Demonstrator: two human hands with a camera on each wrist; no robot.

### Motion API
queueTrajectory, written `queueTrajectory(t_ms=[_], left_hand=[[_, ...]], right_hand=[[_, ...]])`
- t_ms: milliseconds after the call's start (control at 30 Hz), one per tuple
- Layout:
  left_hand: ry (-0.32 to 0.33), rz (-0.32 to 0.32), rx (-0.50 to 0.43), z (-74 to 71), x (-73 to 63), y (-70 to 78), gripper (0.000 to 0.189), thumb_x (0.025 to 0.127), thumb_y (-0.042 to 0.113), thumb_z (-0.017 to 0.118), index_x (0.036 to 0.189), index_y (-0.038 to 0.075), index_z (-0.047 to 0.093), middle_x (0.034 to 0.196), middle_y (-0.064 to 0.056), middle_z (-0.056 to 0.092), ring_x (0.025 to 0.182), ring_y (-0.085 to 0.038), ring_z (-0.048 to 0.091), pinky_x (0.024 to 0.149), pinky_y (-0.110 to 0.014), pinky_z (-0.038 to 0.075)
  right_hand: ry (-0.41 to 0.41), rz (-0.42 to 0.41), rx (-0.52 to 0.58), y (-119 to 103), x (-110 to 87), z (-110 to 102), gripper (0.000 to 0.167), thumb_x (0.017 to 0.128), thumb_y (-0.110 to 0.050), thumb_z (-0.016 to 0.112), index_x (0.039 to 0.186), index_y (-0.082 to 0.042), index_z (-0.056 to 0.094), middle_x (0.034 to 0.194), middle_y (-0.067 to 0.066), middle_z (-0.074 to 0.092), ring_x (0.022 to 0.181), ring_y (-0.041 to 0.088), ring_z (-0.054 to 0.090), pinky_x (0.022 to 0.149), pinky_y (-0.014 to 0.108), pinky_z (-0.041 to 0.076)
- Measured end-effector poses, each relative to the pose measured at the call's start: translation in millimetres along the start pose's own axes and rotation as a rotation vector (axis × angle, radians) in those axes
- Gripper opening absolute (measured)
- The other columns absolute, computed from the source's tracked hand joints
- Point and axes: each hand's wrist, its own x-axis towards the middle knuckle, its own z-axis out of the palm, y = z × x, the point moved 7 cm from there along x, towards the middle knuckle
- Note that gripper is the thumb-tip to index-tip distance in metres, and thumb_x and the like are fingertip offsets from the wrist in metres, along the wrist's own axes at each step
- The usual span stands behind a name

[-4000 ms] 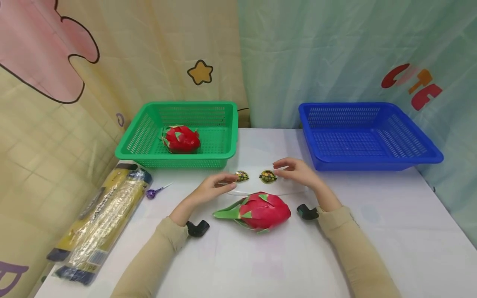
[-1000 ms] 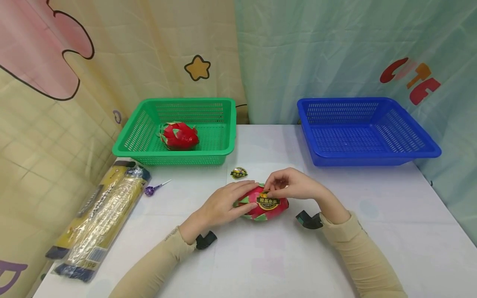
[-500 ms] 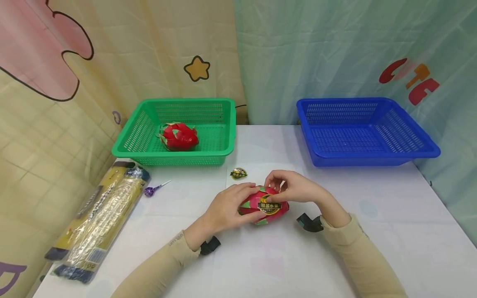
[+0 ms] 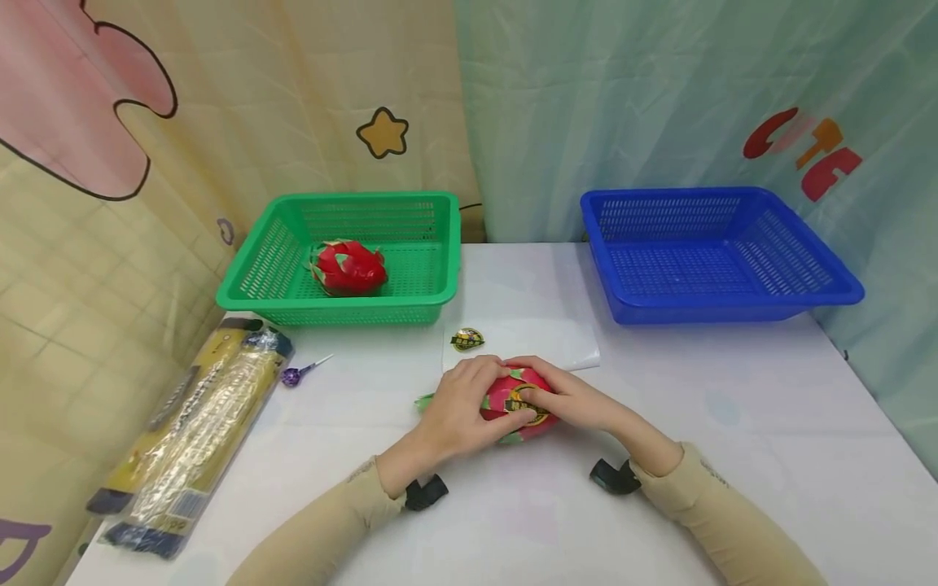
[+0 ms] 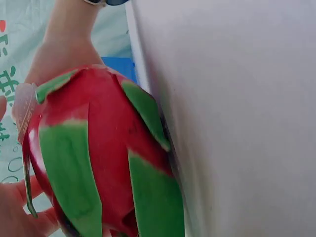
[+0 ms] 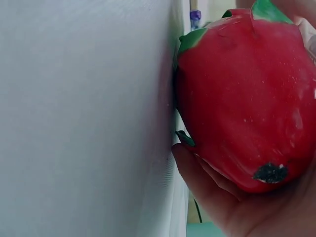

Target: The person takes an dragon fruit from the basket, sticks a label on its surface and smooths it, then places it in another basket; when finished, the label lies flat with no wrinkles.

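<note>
A red dragon fruit point(image 4: 529, 376) with green scales lies on the white table between both hands. My left hand point(image 4: 456, 415) curves over its leafy end, thumb across the front. From the other side my right hand point(image 4: 579, 400) holds the rounded end, its thumb on a black-and-gold round sticker point(image 4: 516, 406) on the skin. The left wrist view shows the sticker point(image 5: 25, 106) edge-on, partly standing off the dragon fruit point(image 5: 111, 143). In the right wrist view, fingers point(image 6: 202, 182) wrap beneath the dragon fruit point(image 6: 242, 98) near its dark tip.
Behind the hands lies a glossy white backing sheet point(image 4: 542, 346) with another sticker point(image 4: 466, 339) on it. A green basket point(image 4: 344, 305) holds a second dragon fruit point(image 4: 350, 270). At back right stands a blue basket point(image 4: 725, 313). A lollipop point(image 4: 293, 376) and plastic-wrapped packages point(image 4: 194, 431) are left.
Four seconds ago both hands were at two stickers on the sheet; one sticker is now on the fruit. Since half a second ago, my right hand has gone from pinching the sticker's edge to spreading around the fruit.
</note>
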Motion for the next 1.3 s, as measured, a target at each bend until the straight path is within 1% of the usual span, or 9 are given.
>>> queueTrajectory(t_ms=[100, 233, 367, 500, 600, 800, 1000, 1167, 1300], left_hand=[[-0.001, -0.018, -0.038, 4.1, 0.5, 0.0, 0.046, 0.084, 0.057, 0.058, 0.103, 0.015, 0.053, 0.103, 0.004, 0.054, 0.087, -0.008, 0.049, 0.067, -0.025, 0.042], [0.000, -0.037, 0.003, 9.3, -0.3, -0.8, 0.050, 0.081, 0.056, 0.062, 0.106, 0.014, 0.050, 0.106, 0.002, 0.052, 0.086, -0.008, 0.047, 0.067, -0.024, 0.042], [0.015, -0.083, 0.009, 11.3, -0.1, -1.8, 0.056, 0.077, 0.056, 0.067, 0.109, 0.013, 0.049, 0.109, 0.001, 0.050, 0.089, -0.010, 0.047, 0.070, -0.027, 0.041], [0.060, -0.099, -0.048, 10.6, 1.2, -3.6, 0.059, 0.074, 0.053, 0.072, 0.109, 0.011, 0.048, 0.109, 0.002, 0.050, 0.092, -0.012, 0.048, 0.072, -0.029, 0.041], [0.077, -0.099, -0.134, 10.5, 1.6, -8.3, 0.057, 0.075, 0.048, 0.073, 0.110, 0.010, 0.048, 0.108, 0.002, 0.050, 0.094, -0.012, 0.048, 0.075, -0.031, 0.041], [0.019, -0.136, -0.273, 11.3, 0.1, -15.6, 0.048, 0.086, 0.037, 0.066, 0.118, 0.009, 0.044, 0.120, -0.002, 0.047, 0.109, -0.016, 0.045, 0.088, -0.040, 0.038], [-0.041, -0.131, -0.265, 11.5, 0.3, -14.6, 0.040, 0.094, 0.030, 0.055, 0.121, 0.005, 0.041, 0.124, -0.008, 0.045, 0.115, -0.020, 0.042, 0.095, -0.046, 0.034], [-0.039, -0.156, -0.277, 11.3, 0.4, -14.9, 0.033, 0.097, 0.027, 0.048, 0.120, 0.004, 0.041, 0.123, -0.011, 0.046, 0.114, -0.023, 0.043, 0.093, -0.048, 0.033], [-0.023, -0.170, -0.280, 11.6, 0.5, -16.2, 0.032, 0.096, 0.026, 0.048, 0.119, 0.004, 0.042, 0.122, -0.011, 0.047, 0.113, -0.023, 0.044, 0.092, -0.047, 0.033]], right_hand=[[-0.010, -0.001, 0.036, 2.2, -0.1, 2.3, 0.042, 0.099, -0.024, 0.048, 0.140, -0.020, 0.037, 0.118, 0.005, 0.055, 0.097, 0.020, 0.058, 0.081, 0.033, 0.049], [-0.023, 0.006, 0.059, 4.1, -0.8, 2.6, 0.043, 0.100, -0.025, 0.046, 0.141, -0.021, 0.035, 0.118, 0.005, 0.054, 0.098, 0.021, 0.058, 0.082, 0.034, 0.049], [-0.008, -0.005, 0.052, 4.4, -0.6, 1.5, 0.041, 0.101, -0.025, 0.043, 0.141, -0.020, 0.035, 0.124, 0.005, 0.051, 0.101, 0.021, 0.055, 0.084, 0.033, 0.048], [0.036, -0.012, 0.024, 3.2, 0.5, 0.7, 0.039, 0.102, -0.025, 0.041, 0.140, -0.017, 0.037, 0.123, 0.006, 0.051, 0.101, 0.022, 0.054, 0.084, 0.032, 0.048], [0.068, 0.000, -0.002, 3.4, 1.2, -0.2, 0.037, 0.103, -0.025, 0.038, 0.139, -0.016, 0.039, 0.121, 0.006, 0.052, 0.101, 0.021, 0.054, 0.087, 0.035, 0.045], [0.115, -0.020, -0.029, 2.5, 3.5, -2.1, 0.036, 0.104, -0.023, 0.033, 0.137, -0.014, 0.041, 0.128, 0.007, 0.050, 0.113, 0.022, 0.048, 0.097, 0.045, 0.037], [0.126, -0.066, -0.008, -0.7, 3.7, -2.0, 0.035, 0.104, -0.020, 0.030, 0.137, -0.014, 0.042, 0.130, 0.007, 0.048, 0.115, 0.023, 0.047, 0.097, 0.046, 0.038], [0.102, -0.093, 0.031, 0.1, 3.2, -1.2, 0.036, 0.104, -0.018, 0.030, 0.138, -0.012, 0.041, 0.134, 0.008, 0.046, 0.118, 0.024, 0.046, 0.098, 0.039, 0.039], [0.051, -0.101, 0.070, 5.7, 2.8, -0.8, 0.039, 0.102, -0.015, 0.037, 0.141, -0.013, 0.037, 0.135, 0.009, 0.044, 0.116, 0.025, 0.047, 0.095, 0.034, 0.042]])
